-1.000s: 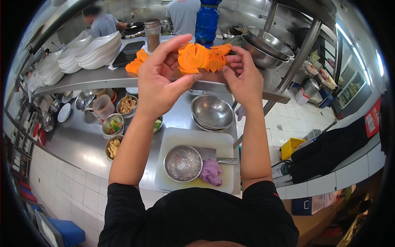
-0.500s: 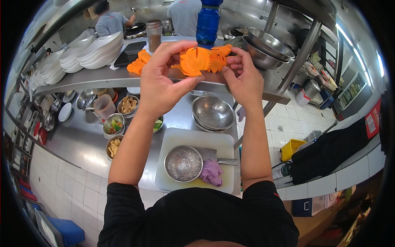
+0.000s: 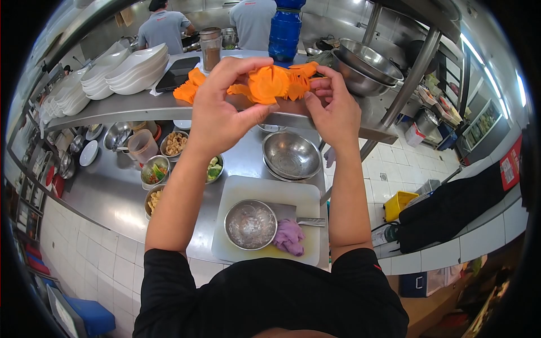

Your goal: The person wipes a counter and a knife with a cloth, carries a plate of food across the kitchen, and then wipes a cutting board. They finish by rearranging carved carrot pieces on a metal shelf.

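Note:
Between its thumb and fingers, my left hand holds a round, notched orange slice just above the steel shelf. To its right, my right hand has curled fingers and its thumb at the edge of more orange cut pieces. Other orange pieces lie on the shelf left of my left hand. Below my arms, a metal bowl and a purple cloth rest on a white cutting board, beside a broad blade with a metal handle.
Stacked white dishes, a jar and a blue bottle stand on the shelf, with steel bowls at right. Food bowls and nested bowls sit below. Two co-workers are beyond.
My left hand and the slice have shifted slightly, with the slice tilting a little. The co-worker at the back left has moved right. My right hand looks nearly unchanged.

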### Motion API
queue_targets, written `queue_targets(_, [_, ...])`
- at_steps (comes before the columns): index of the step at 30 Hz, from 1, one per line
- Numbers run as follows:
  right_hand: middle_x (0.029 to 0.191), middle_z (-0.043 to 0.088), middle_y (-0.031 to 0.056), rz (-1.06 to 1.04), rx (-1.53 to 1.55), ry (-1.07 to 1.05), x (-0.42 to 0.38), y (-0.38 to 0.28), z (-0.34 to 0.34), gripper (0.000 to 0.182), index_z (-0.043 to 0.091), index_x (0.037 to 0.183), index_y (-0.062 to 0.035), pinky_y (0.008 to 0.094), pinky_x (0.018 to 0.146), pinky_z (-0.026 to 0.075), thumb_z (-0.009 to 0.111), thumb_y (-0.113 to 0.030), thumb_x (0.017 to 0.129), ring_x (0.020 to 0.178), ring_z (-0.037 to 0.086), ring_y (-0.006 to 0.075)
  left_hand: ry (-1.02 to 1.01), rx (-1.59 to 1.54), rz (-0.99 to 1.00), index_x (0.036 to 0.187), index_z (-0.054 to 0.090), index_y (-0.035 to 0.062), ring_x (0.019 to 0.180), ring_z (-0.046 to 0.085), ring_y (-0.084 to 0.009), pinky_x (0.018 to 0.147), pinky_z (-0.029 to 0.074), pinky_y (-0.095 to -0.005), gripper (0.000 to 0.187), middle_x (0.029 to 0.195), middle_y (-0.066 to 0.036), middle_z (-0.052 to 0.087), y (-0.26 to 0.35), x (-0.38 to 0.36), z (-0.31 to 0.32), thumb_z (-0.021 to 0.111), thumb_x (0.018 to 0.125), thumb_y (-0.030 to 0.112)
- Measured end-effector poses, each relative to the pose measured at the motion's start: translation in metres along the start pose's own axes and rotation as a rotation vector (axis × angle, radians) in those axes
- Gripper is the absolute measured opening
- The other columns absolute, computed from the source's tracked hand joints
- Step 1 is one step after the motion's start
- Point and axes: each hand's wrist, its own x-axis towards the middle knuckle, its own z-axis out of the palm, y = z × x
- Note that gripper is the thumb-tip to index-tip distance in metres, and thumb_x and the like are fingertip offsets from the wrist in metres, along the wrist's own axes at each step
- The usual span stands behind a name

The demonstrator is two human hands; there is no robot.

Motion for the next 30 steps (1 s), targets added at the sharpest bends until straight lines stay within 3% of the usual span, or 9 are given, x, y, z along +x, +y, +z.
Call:
queue_targets(5, [0.098, 0.068, 0.0026, -0.011, 0.003, 0.004, 0.001, 0.003, 0.002, 0.046, 0.054, 0.124, -0.0121, 0.0302, 0.081, 0.052, 0.068, -0.015, 0.081, 0.088, 0.065, 0.0159, -0.032, -0.053, -0.146, 0.116, 0.060, 0.0064, 0.084, 0.061, -0.0159, 0.079, 0.050, -0.0285, 0.049, 0.103, -0.007, 0.063, -0.024, 0.032, -0.011, 0.075, 0.070, 0.007])
queue_targets(8, [0.096, 0.068, 0.0006, -0.084, -0.014, 0.056, 0.002, 0.010, 0.005, 0.049, 0.054, 0.123, -0.0158, 0.0317, 0.068, 0.051, 0.069, -0.023, 0.077, 0.072, 0.063, 0.0169, -0.118, 0.183, -0.325, 0.109, 0.057, 0.0061, 0.081, 0.063, -0.0184, 0.073, 0.052, -0.0302, 0.047, 0.096, -0.010, 0.065, -0.031, 0.067, -0.015, 0.078, 0.067, 0.006])
queue_targets(12, [0.096, 0.068, 0.0009, -0.043, 0.026, 0.032, 0.002, 0.007, 0.003, 0.048, 0.054, 0.122, -0.0155, 0.0311, 0.069, 0.051, 0.070, -0.023, 0.078, 0.077, 0.064, 0.0171, -0.329, 0.372, -0.273, 0.108, 0.054, 0.0082, 0.081, 0.059, -0.0170, 0.072, 0.049, -0.0304, 0.047, 0.096, -0.008, 0.063, -0.072, 0.101, -0.009, 0.075, 0.067, 0.001])
queue_targets(18, [0.096, 0.068, 0.0029, -0.057, 0.166, 0.080, 0.003, 0.014, 0.003, 0.041, 0.056, 0.119, -0.0120, 0.0302, 0.071, 0.052, 0.068, -0.018, 0.080, 0.075, 0.064, 0.0171, -0.493, 0.660, -0.190, 0.093, 0.051, 0.0058, 0.077, 0.066, -0.0277, 0.063, 0.052, -0.0373, 0.049, 0.087, -0.016, 0.066, -0.113, 0.112, 0.007, 0.086, 0.058, 0.007])
queue_targets(20, [0.095, 0.068, 0.0037, -0.045, 0.240, 0.106, 0.006, 0.021, 0.004, 0.038, 0.058, 0.116, -0.0105, 0.0302, 0.071, 0.052, 0.067, -0.017, 0.080, 0.074, 0.064, 0.0172, -0.600, 0.637, -0.372, 0.094, 0.053, 0.0056, 0.075, 0.067, -0.0285, 0.060, 0.052, -0.0384, 0.046, 0.084, -0.015, 0.066, -0.117, 0.112, 0.008, 0.084, 0.062, 0.009])
queue_targets(23, [0.094, 0.069, 0.0061, -0.090, 0.392, 0.112, 0.030, 0.027, -0.003, 0.031, 0.061, 0.112, -0.0082, 0.0317, 0.073, 0.053, 0.065, -0.014, 0.081, 0.080, 0.065, 0.0188, -0.697, 0.680, -0.342, 0.094, 0.054, 0.0052, 0.073, 0.066, -0.0267, 0.057, 0.051, -0.0367, 0.041, 0.080, -0.013, 0.066, -0.133, 0.108, 0.009, 0.083, 0.065, 0.011])
queue_targets(26, [0.096, 0.069, 0.0090, -0.105, -0.004, 0.066, 0.063, 0.011, -0.016, 0.030, 0.064, 0.110, -0.0082, 0.0359, 0.078, 0.053, 0.062, -0.011, 0.080, 0.088, 0.067, 0.0229, -0.702, 0.630, -0.432, 0.094, 0.056, 0.0045, 0.074, 0.066, -0.0262, 0.057, 0.051, -0.0361, 0.038, 0.086, -0.014, 0.066, -0.136, 0.110, 0.008, 0.081, 0.068, 0.014])
queue_targets(28, [0.100, 0.069, 0.0110, -0.177, -0.388, -0.171, 0.087, 0.014, -0.010, 0.032, 0.065, 0.110, -0.0097, 0.0401, 0.081, 0.052, 0.061, -0.011, 0.078, 0.093, 0.066, 0.0282, -0.709, 0.596, -0.482, 0.095, 0.056, 0.0047, 0.076, 0.064, -0.0248, 0.060, 0.050, -0.0356, 0.037, 0.086, -0.013, 0.065, -0.117, 0.112, 0.007, 0.080, 0.068, 0.013])
queue_targets(30, [0.100, 0.069, 0.0115, -0.170, -0.481, -0.280, 0.100, 0.013, -0.001, 0.031, 0.066, 0.108, -0.0099, 0.0406, 0.082, 0.052, 0.062, -0.012, 0.077, 0.094, 0.066, 0.0297, -0.711, 0.562, -0.530, 0.095, 0.056, 0.0048, 0.077, 0.062, -0.0235, 0.063, 0.049, -0.0351, 0.036, 0.087, -0.011, 0.064, -0.110, 0.115, 0.006, 0.080, 0.069, 0.013])
